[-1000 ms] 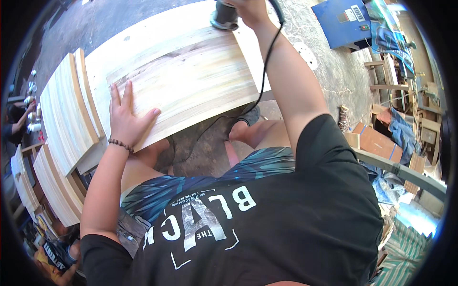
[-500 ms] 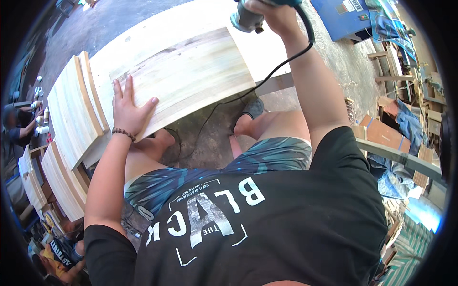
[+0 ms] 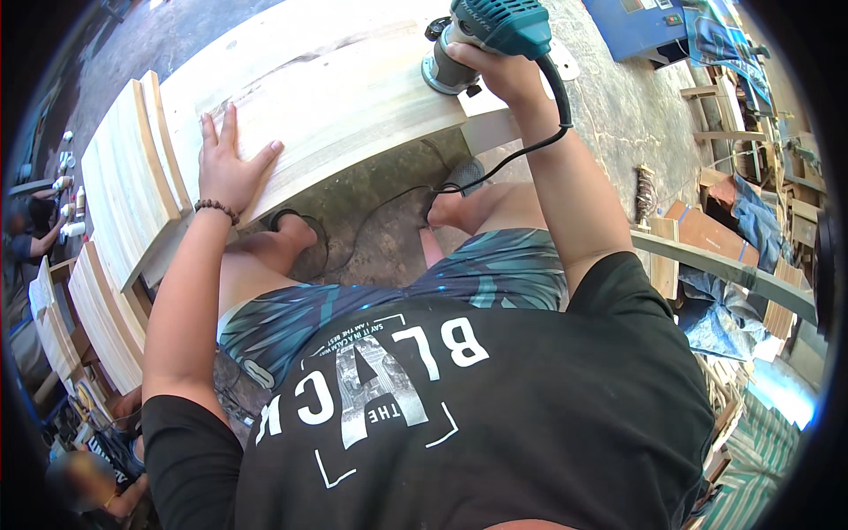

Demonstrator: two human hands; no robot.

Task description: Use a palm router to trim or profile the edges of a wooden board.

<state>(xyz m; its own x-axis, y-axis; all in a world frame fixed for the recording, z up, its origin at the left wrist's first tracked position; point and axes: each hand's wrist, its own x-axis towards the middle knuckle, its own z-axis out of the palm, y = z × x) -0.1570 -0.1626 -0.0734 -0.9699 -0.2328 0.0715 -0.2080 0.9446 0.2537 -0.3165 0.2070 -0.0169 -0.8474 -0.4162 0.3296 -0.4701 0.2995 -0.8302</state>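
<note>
Teal router [image 3: 502, 28] fills the right hand [image 3: 508, 75] — left hand [image 3: 231, 172] rests on board [image 3: 344, 110].

Router [image 3: 503, 26] at the right end of the panel [image 3: 344, 110], boards [image 3: 126, 181] to the left, seemingly on one table [image 3: 486, 102]

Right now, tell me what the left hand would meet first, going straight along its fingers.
The way looks free: the left hand would slide along the wooden panel, then probably onto the pale tabletop; glare blurs the edge.
</note>
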